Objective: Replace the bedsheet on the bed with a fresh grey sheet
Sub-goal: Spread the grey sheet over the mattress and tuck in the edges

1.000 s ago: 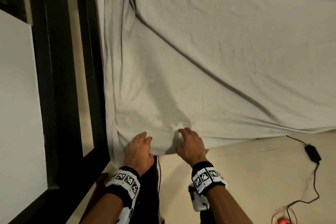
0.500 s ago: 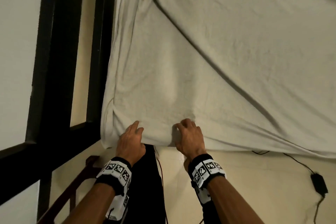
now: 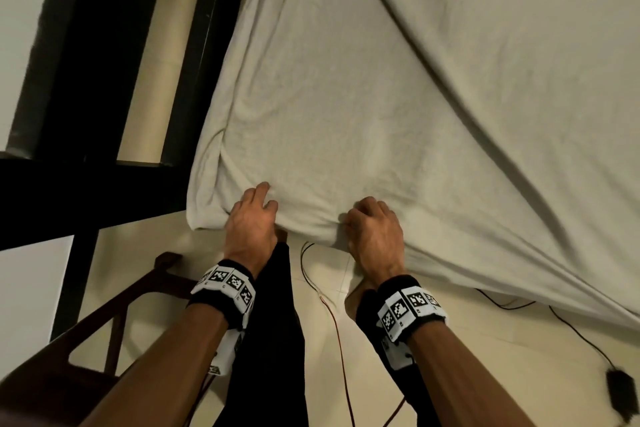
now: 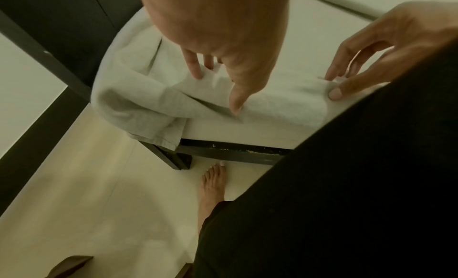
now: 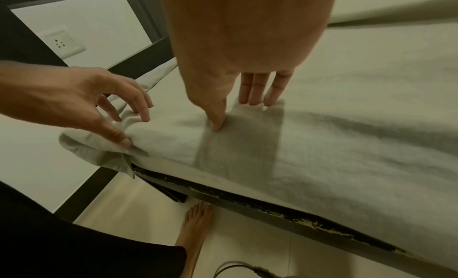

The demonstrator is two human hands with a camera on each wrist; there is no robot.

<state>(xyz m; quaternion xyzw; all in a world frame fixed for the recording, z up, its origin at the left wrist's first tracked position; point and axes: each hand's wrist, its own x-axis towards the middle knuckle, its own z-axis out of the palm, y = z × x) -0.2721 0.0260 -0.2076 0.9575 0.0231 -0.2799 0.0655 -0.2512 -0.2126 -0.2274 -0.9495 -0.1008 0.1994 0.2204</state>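
Head view shows our grey sheet (image 3: 398, 107) spread over the mattress, its near corner draped over the bed's corner beside the black bed frame (image 3: 104, 180), with one long diagonal crease running away from us. We rest our left hand (image 3: 251, 222) at that corner and our right hand (image 3: 375, 230) just along the near edge, both on the cloth where the mattress drops away, probably to draw the sheet taut and tuck it down.

From above, our grip is hard to read. The left wrist view settles part of it: our left fingertips (image 4: 195, 74) press down into the fabric with fingers fairly straight, holding nothing. The right wrist view shows our right fingers (image 5: 257, 90) flat and together and the thumb pressing a fold, again no pinch.

Only the wrist views show the loose hem hanging below the corner, the chipped dark bed rail (image 5: 272, 209), and our bare foot (image 5: 195, 223) on the floor. The head view alone shows cables (image 3: 329, 315) and a wooden chair (image 3: 104, 322).
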